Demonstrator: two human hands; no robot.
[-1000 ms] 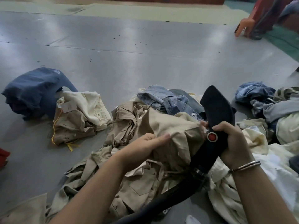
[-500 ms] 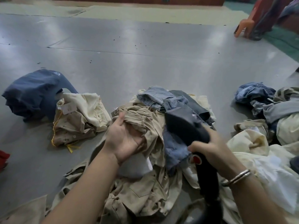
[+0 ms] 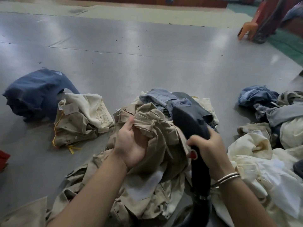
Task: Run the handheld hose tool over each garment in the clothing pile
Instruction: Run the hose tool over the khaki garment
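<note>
A heap of clothes lies on the grey floor in front of me. On top is a khaki garment (image 3: 157, 128), bunched up, and my left hand (image 3: 131, 145) grips its near fold. My right hand (image 3: 208, 145) grips the black hose tool (image 3: 188, 123) just above its red button (image 3: 193, 154). The tool's wide head lies tilted against the khaki garment's right side. Its black hose (image 3: 200, 199) runs down toward me. Light blue jeans (image 3: 160, 97) lie behind the khaki garment.
A dark blue garment (image 3: 36, 94) and a cream and tan bundle (image 3: 82, 118) lie apart at the left. More cream and denim clothes (image 3: 262, 140) spread on the right. An orange plastic stool (image 3: 247, 30) stands far right at the back. Something red (image 3: 3, 158) sits at the left edge.
The tool head has swung down from upright onto the pile and now lies against the khaki garment. My left hand shifted left and turned palm up, gathering the khaki cloth.
</note>
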